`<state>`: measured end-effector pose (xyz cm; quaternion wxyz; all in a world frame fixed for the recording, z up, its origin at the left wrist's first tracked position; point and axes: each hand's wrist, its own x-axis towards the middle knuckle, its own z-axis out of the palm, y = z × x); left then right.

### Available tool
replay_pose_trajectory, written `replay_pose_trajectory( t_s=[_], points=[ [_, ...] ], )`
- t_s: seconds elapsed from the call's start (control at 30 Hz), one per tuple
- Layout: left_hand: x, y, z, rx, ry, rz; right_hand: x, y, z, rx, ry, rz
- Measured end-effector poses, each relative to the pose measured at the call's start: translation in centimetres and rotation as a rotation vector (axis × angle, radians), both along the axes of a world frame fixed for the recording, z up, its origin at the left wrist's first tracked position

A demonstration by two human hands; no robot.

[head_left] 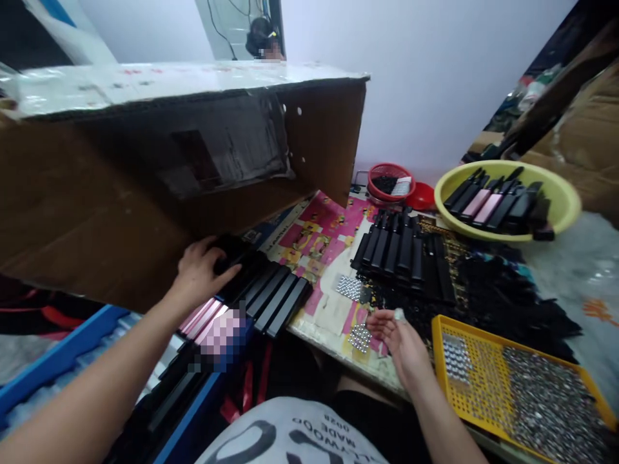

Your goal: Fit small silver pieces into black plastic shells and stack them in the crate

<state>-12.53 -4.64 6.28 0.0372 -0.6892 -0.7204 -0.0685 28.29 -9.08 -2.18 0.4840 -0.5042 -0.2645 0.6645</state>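
My left hand (203, 270) reaches to the mouth of a big cardboard box (87, 193). Its thumb and fingers are around dark black pieces (236, 258), whose outline is hard to make out in shadow. Beside them lies a row of long black cases (280, 299), with pink cases (206, 322) nearer me. My right hand (401, 345) is palm up by the table's front edge, its fingers loosely bent and apart from the thumb, with nothing visible in it. A white wrap covers one fingertip. Small sheets of silvery beads (360, 338) lie next to that hand.
More black cases (394, 248) stand bunched on the table. A yellow basin (565, 206) holds black and pink cases. A yellow tray (440, 367) carries small metal parts. Red baskets (391, 171) stand by the wall. A blue crate (29, 370) is at lower left. Another person (264, 42) is behind.
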Motion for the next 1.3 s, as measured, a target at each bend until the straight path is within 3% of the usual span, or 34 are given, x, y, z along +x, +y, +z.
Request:
replay_pose_trajectory(
  t_s=[0.1,0.17,0.27,0.37,0.43,0.53,0.63,0.73,0.83,0.9,1.0,1.1,1.2,1.3],
  points=[
    [-1.5,1.8,-0.3,-0.112,0.059,0.104,-1.1,-0.6,0.1,0.056,-0.062,0.060],
    [0.9,3.3,-0.3,-0.036,-0.005,0.087,-1.5,-0.6,0.0,0.092,-0.111,0.083],
    [9.1,5.6,-0.1,-0.005,-0.338,-0.120,-1.9,-0.6,-0.2,0.126,-0.211,0.101],
    [19.4,8.3,-0.4,-0.268,-0.645,-0.386,-1.9,-1.2,0.0,0.233,-0.359,0.174],
    [24.8,10.4,-1.2,-0.346,-0.637,-0.374,-1.5,-1.7,0.5,0.316,-0.502,0.225],
    [28.9,13.4,-2.8,-0.405,-0.636,-0.277,0.1,-2.4,1.3,0.393,-0.742,0.246],
    [29.3,15.1,-3.9,-0.448,-0.702,-0.210,1.7,-2.6,1.5,0.412,-0.905,0.226],
    [28.0,14.4,-3.7,-0.409,-0.830,-0.184,1.8,-2.1,1.1,0.475,-1.090,0.330],
    [26.0,11.1,-2.5,-0.305,-1.003,-0.198,0.5,-0.9,0.7,0.573,-1.285,0.506],
    [24.5,7.9,-1.9,-0.314,-1.242,-0.223,-0.4,-0.1,0.7,0.580,-1.377,0.594],
    [22.0,2.9,-1.8,-0.532,-1.552,-0.169,-1.2,1.0,0.9,0.552,-1.431,0.690],
    [20.3,-1.5,-2.7,-0.727,-1.602,-0.001,-1.2,1.7,1.1,0.560,-1.419,0.775],
    [19.9,-4.3,-3.5,-0.813,-1.695,0.025,-0.8,1.7,1.1,0.568,-1.351,0.782],
    [20.3,-5.7,-3.9,-0.789,-1.696,-0.037,-0.6,1.6,1.5,0.493,-1.083,0.595]
  ],
)
